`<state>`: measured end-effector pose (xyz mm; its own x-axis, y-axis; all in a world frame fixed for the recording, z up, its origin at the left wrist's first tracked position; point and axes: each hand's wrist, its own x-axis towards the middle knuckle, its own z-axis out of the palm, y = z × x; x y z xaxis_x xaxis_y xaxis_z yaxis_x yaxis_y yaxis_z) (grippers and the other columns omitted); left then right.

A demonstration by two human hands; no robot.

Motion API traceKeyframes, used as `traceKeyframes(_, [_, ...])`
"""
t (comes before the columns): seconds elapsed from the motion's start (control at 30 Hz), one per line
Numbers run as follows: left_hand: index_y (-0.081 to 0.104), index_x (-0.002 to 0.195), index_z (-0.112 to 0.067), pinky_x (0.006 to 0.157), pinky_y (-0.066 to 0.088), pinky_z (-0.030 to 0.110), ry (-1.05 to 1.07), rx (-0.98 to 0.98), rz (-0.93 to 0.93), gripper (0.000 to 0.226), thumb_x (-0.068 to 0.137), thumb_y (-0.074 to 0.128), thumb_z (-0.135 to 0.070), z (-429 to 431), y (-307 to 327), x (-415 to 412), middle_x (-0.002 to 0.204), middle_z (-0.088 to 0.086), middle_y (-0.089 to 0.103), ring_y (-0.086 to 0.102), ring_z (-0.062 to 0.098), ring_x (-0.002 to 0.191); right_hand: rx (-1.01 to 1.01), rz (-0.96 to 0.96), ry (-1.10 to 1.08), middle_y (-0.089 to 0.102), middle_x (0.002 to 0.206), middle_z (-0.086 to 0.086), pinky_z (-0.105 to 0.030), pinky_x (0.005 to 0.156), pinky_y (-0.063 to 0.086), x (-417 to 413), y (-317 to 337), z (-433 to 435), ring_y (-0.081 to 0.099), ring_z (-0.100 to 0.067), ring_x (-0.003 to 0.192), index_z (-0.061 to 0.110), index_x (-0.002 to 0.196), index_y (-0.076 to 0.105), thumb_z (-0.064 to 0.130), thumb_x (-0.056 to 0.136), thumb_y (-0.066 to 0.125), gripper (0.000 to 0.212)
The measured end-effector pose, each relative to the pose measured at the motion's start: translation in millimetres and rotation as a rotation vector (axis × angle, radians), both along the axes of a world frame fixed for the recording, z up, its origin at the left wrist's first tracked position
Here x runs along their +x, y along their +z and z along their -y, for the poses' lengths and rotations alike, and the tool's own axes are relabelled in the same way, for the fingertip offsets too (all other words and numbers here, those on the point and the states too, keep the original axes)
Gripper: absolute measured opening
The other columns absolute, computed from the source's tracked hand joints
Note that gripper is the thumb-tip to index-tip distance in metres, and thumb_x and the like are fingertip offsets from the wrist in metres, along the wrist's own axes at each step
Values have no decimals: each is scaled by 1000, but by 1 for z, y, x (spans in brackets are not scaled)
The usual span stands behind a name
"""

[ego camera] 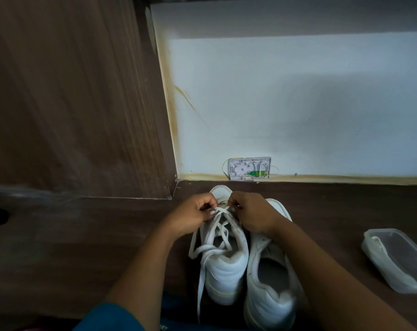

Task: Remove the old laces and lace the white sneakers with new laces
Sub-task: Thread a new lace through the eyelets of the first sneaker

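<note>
On the bench (pixel 83 235), around its middle and close to the near edge: two white sneakers side by side, touching. Over the front half of the laced sneaker (pixel 223 271), both grips, knuckles up, almost meeting above the eyelets nearest the toe. Left grip (pixel 193 215) clamped on the lace (pixel 204 250), thumb and curled fingers pinching a flat white strand from the left side. Right grip (pixel 252 211) likewise curled and pinching the same lace from the right, wrist crossing above the toe half of the second sneaker (pixel 270 283).

Directly beneath the grips and just behind them, toward the near edge: crossed strands over the tongue, slack and loosely looped. Further back, two loose ends trailing off the left side of the sneaker, one looping beside the collar, the other running long past the heel toward the near edge.

Long axis of each sneaker running from near edge to far edge, toes toward the wall (pixel 298 103), heels toward the person. Toe of the laced sneaker just showing beyond the knuckles. Both upright on their soles, openings facing up. Second sneaker set slightly closer to the near edge.

Toward the right edge, well apart from the sneakers: a clear plastic tub (pixel 398 259), lying at a slant. At the far edge, against the wall: a small white wall box (pixel 250 168) with green parts and thin yellow wire. Along the left: a brown wooden panel (pixel 71 103). At the near edge: blue cloth (pixel 112 316).
</note>
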<state>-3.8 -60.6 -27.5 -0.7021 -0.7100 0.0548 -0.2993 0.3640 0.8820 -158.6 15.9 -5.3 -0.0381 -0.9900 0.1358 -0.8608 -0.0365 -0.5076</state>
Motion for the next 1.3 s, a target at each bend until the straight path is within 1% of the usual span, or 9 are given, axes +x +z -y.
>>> traceKeyframes(0.13, [53, 75, -17, 67, 38, 19, 28, 20, 17, 28, 90, 52, 6, -2, 2, -1, 70, -4, 50, 44, 3, 67, 25, 7, 3, 66, 101, -12, -25, 68, 31, -1, 1, 0, 58, -27, 97, 6, 98, 62, 4, 88, 50, 16])
traceKeyframes(0.3, [55, 75, -16, 72, 43, 26, 70, 78, -13, 25, 75, 64, 8, -3, 6, 7, 79, 8, 58, 52, 16, 76, 58, 317, -37, 66, 85, 2, -34, 80, 49, -10, 2, -5, 61, -15, 84, 22, 76, 60, 8, 78, 65, 15])
traceKeyframes(0.47, [64, 75, -14, 67, 48, 15, 1, 57, -12, 24, 79, 66, 10, -9, 10, 9, 71, -3, 63, 57, -3, 62, 37, 273, 32, 65, 76, 13, -16, 74, 45, -8, 5, -10, 60, 2, 75, 17, 79, 71, 12, 79, 71, 5])
traceKeyframes(0.7, [55, 71, -23, 69, 42, 27, 37, -102, 130, 27, 91, 56, -4, -14, 8, 2, 74, -5, 53, 48, 6, 68, 11, 55, 103, 59, 83, 2, -16, 61, 32, -3, 5, -8, 50, -12, 79, 11, 88, 61, 0, 85, 50, 16])
traceKeyframes(0.83, [53, 80, -19, 75, 43, 34, 78, 31, 61, 18, 97, 48, -15, -14, 12, 3, 81, 4, 54, 49, 14, 77, -11, 119, 55, 49, 68, 10, -14, 57, 33, -4, 5, -7, 48, -16, 72, 18, 82, 46, 2, 89, 49, 18])
traceKeyframes(0.97, [59, 82, -17, 70, 45, 21, 25, 99, 63, 12, 88, 63, -7, -16, 18, 8, 76, -4, 59, 54, 6, 71, 67, 191, 57, 57, 80, 11, -20, 70, 41, -6, 6, -10, 55, -9, 81, 23, 82, 55, 16, 86, 64, 12])
traceKeyframes(1.13, [59, 79, -20, 76, 47, 38, 63, 13, 120, 12, 86, 66, -12, -17, 18, 9, 76, -2, 60, 55, 13, 75, 41, 191, 20, 61, 87, 6, -28, 80, 46, -6, 5, -12, 59, -12, 88, 20, 85, 58, 18, 84, 68, 10])
traceKeyframes(1.23, [49, 83, -25, 64, 42, 28, 14, -49, 88, 31, 78, 71, -4, -22, 19, 11, 78, -3, 50, 48, 9, 68, 11, 275, 106, 62, 84, 6, -33, 76, 49, -6, 6, -15, 63, -21, 85, 26, 80, 50, 11, 78, 71, 26])
traceKeyframes(1.3, [49, 75, -30, 63, 39, 19, -64, -250, 142, 38, 70, 73, -1, -28, 21, 12, 82, -8, 47, 48, 5, 69, 29, 223, 194, 61, 79, 7, -28, 71, 47, -6, 6, -17, 61, -20, 80, 28, 72, 55, 9, 71, 75, 27])
